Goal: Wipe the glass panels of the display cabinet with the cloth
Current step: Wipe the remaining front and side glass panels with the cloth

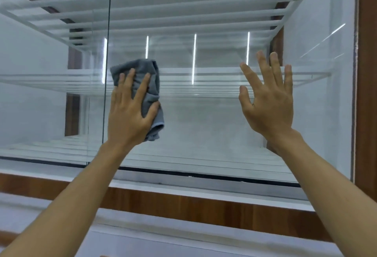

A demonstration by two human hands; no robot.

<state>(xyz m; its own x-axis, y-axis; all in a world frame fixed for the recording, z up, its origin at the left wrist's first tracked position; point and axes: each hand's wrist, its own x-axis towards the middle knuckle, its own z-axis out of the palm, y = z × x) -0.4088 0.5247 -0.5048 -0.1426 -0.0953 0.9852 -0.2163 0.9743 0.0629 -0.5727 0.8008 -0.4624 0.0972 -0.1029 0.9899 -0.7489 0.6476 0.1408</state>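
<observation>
A crumpled grey cloth (pixel 150 77) is pressed flat against the right glass panel (pixel 204 118) of the display cabinet, just right of the vertical seam between panels. My left hand (pixel 130 111) lies over the cloth with fingers spread, holding it to the glass. My right hand (pixel 267 101) is raised further right with fingers apart and nothing in it, its palm at or near the same panel. The left glass panel (pixel 40 103) fills the left side of the view.
A dark vertical panel seam (pixel 107 52) runs down the glass. Glass shelves (pixel 214 79) with reflected light strips sit inside. A wooden frame (pixel 367 93) bounds the right side, and a wood and white ledge (pixel 204 205) runs below the glass.
</observation>
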